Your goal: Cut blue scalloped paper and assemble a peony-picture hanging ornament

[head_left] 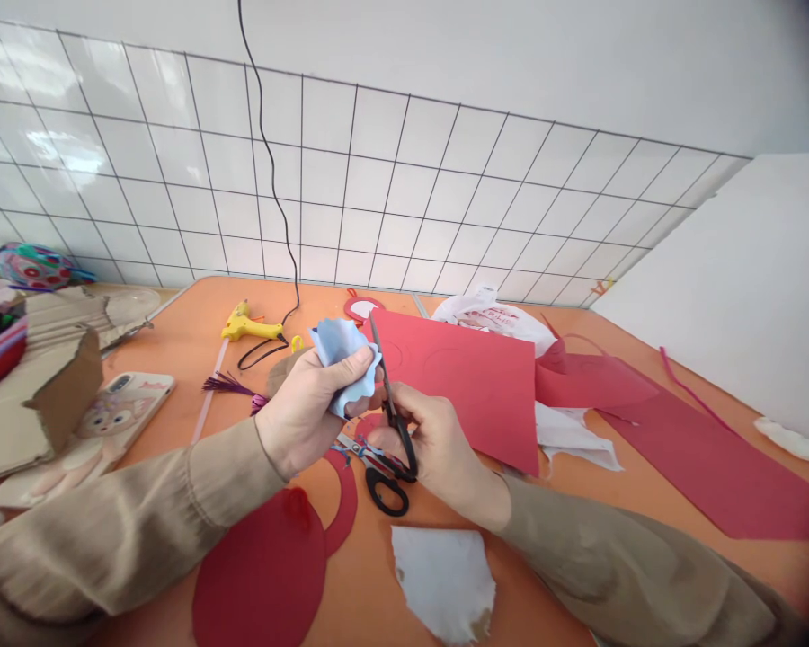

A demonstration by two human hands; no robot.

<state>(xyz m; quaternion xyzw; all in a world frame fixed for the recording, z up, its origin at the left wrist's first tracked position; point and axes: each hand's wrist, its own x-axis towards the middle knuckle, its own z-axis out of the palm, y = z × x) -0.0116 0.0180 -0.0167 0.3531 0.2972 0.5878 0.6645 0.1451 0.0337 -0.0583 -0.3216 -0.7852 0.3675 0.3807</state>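
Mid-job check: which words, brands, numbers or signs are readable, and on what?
No text reads clearly.
White plastic bag: red print, too blurred to read.
Phone case: pinkish marks near one end, possibly lettering, too small to read.
Scissors in the right hand: none visible.

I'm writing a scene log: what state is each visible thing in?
Left hand: closed on the blue piece
Blue piece: bunched
Right hand: closed on the held scissors
Held scissors: blades by the blue piece, opening unclear
Second scissors: lying down, partly hidden
Glue gun: lying down, heat unclear
Phone: back up
Red sheet: marked with curves
Red disc: lying flat
White scrap: lying flat
Plastic bag: crumpled
Cardboard: bent
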